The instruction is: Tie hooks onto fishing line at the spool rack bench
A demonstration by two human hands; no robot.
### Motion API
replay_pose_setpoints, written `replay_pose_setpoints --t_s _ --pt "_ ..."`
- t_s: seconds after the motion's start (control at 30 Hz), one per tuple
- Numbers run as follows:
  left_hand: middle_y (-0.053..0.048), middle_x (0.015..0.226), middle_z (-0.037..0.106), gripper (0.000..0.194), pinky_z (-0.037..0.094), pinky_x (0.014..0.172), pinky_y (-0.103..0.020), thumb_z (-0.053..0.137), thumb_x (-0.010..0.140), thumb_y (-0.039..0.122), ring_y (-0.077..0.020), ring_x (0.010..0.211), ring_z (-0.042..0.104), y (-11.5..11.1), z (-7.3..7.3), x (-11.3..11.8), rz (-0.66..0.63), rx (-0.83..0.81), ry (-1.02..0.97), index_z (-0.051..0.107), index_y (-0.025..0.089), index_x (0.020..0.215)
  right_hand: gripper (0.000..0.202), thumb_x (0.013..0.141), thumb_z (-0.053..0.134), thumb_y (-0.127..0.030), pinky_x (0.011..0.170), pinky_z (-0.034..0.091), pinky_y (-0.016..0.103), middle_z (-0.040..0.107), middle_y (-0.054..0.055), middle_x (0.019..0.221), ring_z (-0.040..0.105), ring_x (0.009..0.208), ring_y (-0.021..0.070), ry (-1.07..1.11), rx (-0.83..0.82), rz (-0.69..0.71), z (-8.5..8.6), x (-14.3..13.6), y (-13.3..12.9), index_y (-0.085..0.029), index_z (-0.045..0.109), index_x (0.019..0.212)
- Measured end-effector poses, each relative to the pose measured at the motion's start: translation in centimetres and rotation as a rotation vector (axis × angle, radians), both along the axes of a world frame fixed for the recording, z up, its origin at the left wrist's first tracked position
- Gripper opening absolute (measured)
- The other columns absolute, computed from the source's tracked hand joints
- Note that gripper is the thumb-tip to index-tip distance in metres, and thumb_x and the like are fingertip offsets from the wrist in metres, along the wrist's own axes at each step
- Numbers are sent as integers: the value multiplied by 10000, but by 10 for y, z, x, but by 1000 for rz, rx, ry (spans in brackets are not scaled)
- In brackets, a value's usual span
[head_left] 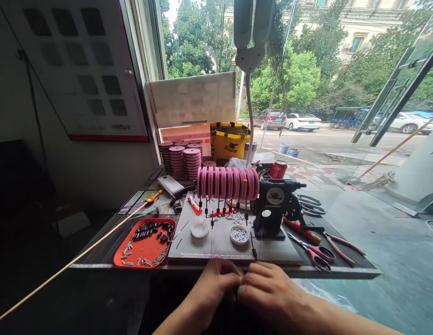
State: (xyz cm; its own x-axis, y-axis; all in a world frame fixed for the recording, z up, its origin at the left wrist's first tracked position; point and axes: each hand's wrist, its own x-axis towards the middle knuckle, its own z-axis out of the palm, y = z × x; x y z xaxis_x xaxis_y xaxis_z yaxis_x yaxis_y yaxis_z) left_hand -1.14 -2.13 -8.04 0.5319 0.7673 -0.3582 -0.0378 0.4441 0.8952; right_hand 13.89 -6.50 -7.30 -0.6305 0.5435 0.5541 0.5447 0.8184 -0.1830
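Note:
At the front edge of the table, my left hand [216, 284] and my right hand [267, 287] meet, fingertips pinched together. Whatever they hold is too small or hidden to make out. Just beyond them a row of pink ring spools [227, 184] is mounted on a black hand-cranked winder [268, 218]. Thin lines with small black pieces [254, 253] hang from the spools, some reaching down toward my hands. Between the spools and my hands, a small white dish [239, 242] holds grey beads, and a white round disc [199, 229] lies to its left.
A red tray [139, 246] with small black and metal parts sits left, near a long thin yellow rod [77, 260]. Scissors [319, 256] and pliers [342, 246] lie right. Behind are stacked pink spools [192, 163], a yellow bucket [228, 142] and a red can [278, 170].

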Motion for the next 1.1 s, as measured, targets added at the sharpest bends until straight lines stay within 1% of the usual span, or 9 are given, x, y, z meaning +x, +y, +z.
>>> replay_pose_setpoints --t_s 0.1,0.2,0.3,0.37,0.47,0.53,0.6,0.73,1.1 --pt "11 643 514 128 285 432 -209 661 594 170 -71 479 405 -4 0 -3 13 364 58 562 140 518 265 893 460 -323 550 383 220 539 -7 620 463 578 114 441 -533 -100 6 -3 5 -174 534 687" --pt "-38 767 530 168 401 497 -203 507 786 99 -101 567 502 -9 -8 -6 173 1117 274 609 133 657 285 784 599 -434 610 404 226 518 -18 665 488 629 114 837 -960 -80 16 -5 15 -167 524 722" --pt "-127 806 616 215 490 620 -245 440 784 -11 -170 672 596 -11 -17 -8 269 1788 354 635 76 814 350 708 660 -478 614 409 227 527 -15 686 500 619 103 970 -1168 -58 23 -6 25 -158 520 736" --pt "-159 826 668 240 496 634 -268 448 764 -30 -191 671 609 -10 -17 -9 169 1916 332 646 62 864 358 699 666 -478 588 400 221 528 -13 675 491 594 97 950 -1206 -64 25 -5 26 -154 517 730" --pt "-89 751 676 195 457 618 -245 523 712 7 -163 652 574 -7 -6 -9 38 1212 204 672 133 710 251 781 599 -402 540 372 217 516 -21 652 461 568 100 738 -935 -135 23 0 19 -162 530 807" --pt "-20 604 600 152 399 529 -208 581 618 40 -117 572 503 -3 1 -8 54 387 69 613 154 524 96 856 507 -264 539 362 229 554 0 702 464 583 110 386 -514 -133 20 4 12 -175 542 851" --pt "28 505 510 90 330 444 -185 578 544 76 -81 480 427 2 3 -6 56 -16 5 573 153 498 152 876 424 -138 534 347 253 589 21 734 457 578 118 18 -90 -62 16 6 6 -174 561 819" --pt "50 500 497 101 304 428 -158 599 469 122 -52 453 423 7 -2 -5 70 -244 -34 558 141 559 262 869 380 -82 495 314 289 546 -5 605 378 504 123 -244 279 -9 6 3 1 -146 566 697" --pt "45 488 515 110 290 430 -160 593 445 107 -57 456 464 2 1 -5 89 -335 -57 551 143 540 369 914 321 -76 487 294 285 517 -4 563 373 489 121 -244 324 -6 8 -4 0 -131 566 644"
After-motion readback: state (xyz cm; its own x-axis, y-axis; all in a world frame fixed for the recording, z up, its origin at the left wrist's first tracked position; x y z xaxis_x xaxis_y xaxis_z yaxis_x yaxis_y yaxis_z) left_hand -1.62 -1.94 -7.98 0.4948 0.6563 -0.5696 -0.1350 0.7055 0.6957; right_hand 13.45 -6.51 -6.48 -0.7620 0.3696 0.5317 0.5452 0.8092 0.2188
